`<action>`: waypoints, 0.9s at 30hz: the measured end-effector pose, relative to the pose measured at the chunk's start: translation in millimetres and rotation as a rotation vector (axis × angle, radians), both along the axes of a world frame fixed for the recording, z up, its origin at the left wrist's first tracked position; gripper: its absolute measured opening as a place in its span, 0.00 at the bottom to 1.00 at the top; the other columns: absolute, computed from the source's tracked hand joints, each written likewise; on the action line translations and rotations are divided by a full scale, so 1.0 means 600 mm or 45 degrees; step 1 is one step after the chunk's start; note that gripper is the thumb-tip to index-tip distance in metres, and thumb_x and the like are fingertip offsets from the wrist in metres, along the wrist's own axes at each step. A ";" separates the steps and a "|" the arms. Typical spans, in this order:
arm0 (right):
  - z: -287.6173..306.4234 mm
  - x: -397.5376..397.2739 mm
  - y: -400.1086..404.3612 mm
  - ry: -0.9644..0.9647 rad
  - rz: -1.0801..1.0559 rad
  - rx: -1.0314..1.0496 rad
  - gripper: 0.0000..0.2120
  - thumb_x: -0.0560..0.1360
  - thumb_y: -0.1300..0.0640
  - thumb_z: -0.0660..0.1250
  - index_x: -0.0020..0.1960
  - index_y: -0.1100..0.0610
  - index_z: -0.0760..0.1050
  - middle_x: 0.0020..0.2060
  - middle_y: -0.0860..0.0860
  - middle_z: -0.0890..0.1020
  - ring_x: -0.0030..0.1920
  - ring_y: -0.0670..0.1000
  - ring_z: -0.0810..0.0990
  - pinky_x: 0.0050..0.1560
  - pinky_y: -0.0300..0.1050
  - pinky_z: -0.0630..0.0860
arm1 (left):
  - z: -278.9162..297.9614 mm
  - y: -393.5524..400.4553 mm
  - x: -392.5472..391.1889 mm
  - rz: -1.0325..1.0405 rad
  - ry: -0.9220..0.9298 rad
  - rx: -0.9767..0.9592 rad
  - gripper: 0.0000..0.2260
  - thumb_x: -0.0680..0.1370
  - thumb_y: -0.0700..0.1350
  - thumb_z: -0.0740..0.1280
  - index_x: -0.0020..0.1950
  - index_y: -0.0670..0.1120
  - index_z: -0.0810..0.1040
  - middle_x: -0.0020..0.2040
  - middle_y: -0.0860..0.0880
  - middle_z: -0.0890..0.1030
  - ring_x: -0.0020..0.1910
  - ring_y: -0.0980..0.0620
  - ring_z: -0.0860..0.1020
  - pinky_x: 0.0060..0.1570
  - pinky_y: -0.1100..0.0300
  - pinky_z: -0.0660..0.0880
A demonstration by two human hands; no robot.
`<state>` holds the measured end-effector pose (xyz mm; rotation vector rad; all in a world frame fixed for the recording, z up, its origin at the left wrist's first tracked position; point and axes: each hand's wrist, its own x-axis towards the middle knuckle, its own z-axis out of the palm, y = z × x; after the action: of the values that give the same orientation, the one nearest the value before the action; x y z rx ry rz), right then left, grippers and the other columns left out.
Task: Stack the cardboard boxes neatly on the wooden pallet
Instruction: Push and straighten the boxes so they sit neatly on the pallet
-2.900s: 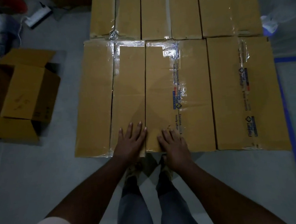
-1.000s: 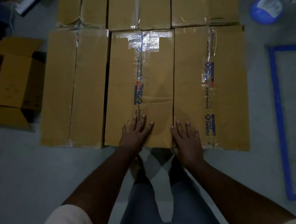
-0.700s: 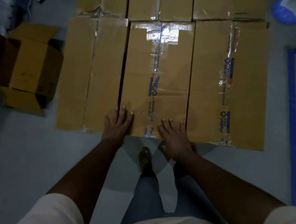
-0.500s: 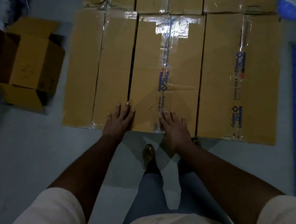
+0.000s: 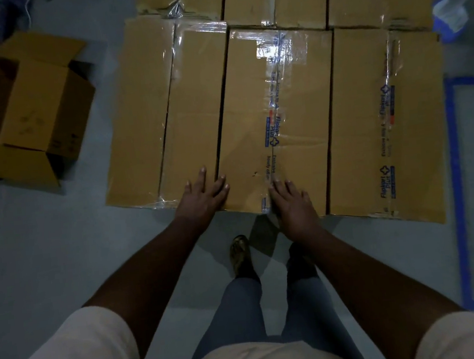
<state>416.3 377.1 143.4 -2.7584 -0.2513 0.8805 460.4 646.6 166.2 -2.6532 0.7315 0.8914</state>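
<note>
Cardboard boxes (image 5: 272, 112) are lying flush in rows, hiding any pallet, while the left hand (image 5: 202, 194) and right hand (image 5: 291, 203), fingers flat, are pressing the middle box's near edge, apparently squaring it; next, judging alignment.

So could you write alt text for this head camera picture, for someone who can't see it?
Seen from above, a person's left hand and right hand lie flat on the near edge of taped cardboard boxes packed side by side. An open empty box sits on the grey floor to the left.
</note>
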 end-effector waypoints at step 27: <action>0.004 -0.071 -0.275 -0.016 -0.214 0.045 0.40 0.79 0.59 0.67 0.84 0.50 0.50 0.84 0.50 0.46 0.84 0.58 0.44 0.81 0.61 0.48 | -0.019 -0.403 -0.020 0.039 0.141 -0.324 0.46 0.77 0.53 0.71 0.83 0.53 0.42 0.84 0.47 0.38 0.82 0.37 0.43 0.73 0.28 0.53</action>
<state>374.0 212.0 145.7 -2.7054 -0.0354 0.8075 448.5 405.0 155.0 -2.8600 0.8865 1.0219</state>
